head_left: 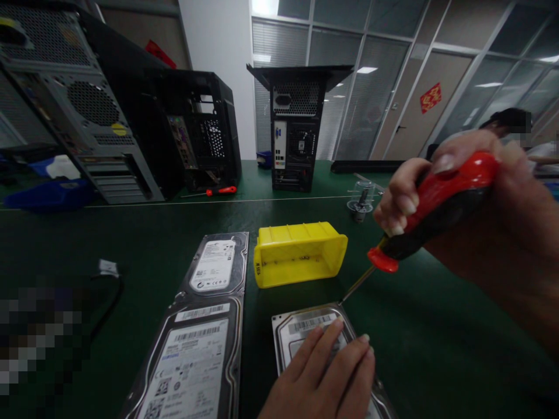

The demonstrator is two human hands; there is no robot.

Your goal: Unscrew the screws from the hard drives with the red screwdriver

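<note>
My right hand (454, 192) is wrapped round the red and black handle of a screwdriver (437, 212). Its thin shaft slants down to the left, and the tip meets the far right corner of a hard drive (283, 331). Whether a screw sits under the tip is too small to tell. Flat across the labelled top of this drive lies my left hand (327, 372), fingers stretched out. To the left, two more hard drives rest label up: a nearer one (192, 361) and one behind it (218, 265).
Behind the drive a yellow plastic bin (301, 256) lies on its side. Computer cases (294, 128) stand along the back of the green table (174, 218). Near them are another red screwdriver (222, 191) and a clear round part (361, 198). A person (502, 125) is at far right.
</note>
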